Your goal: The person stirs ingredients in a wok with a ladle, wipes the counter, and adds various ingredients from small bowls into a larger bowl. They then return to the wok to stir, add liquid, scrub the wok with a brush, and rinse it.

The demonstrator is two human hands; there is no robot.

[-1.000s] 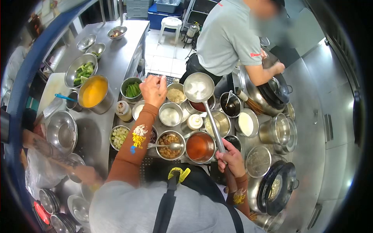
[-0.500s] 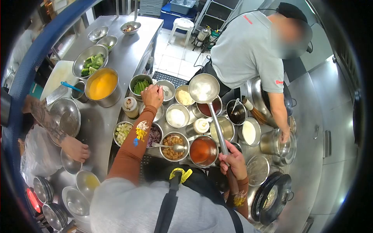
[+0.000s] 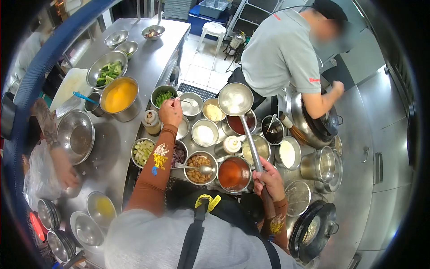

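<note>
My right hand [image 3: 270, 179] is wrapped round the handle of a large ladle [image 3: 235, 99], whose bowl hangs above the sauce containers. My left hand [image 3: 171, 112] pinches the handle of a small spoon [image 3: 185, 101] at the bowl of white powder [image 3: 192, 106]. Beside that hand is a pot of chopped green stalks [image 3: 162, 96]. A squeeze bottle [image 3: 151, 120] stands just left of my left wrist. Below the ladle are a pot of dark red sauce [image 3: 236, 124] and one of orange-red sauce [image 3: 234, 173].
A co-worker [image 3: 286, 54] bends over the right counter near a large wok [image 3: 309, 121]. Another person's hand [image 3: 65, 172] is blurred over the left counter. A pot of orange liquid [image 3: 120, 97] and a bowl of greens [image 3: 108, 71] stand at upper left. Lidded pans [image 3: 319, 231] lie at lower right.
My left hand has shifted down slightly, and a spoon now shows in it. The co-worker's arm has lifted off the metal pot. The other person's hand has moved left, and the small bowl under it is gone.
</note>
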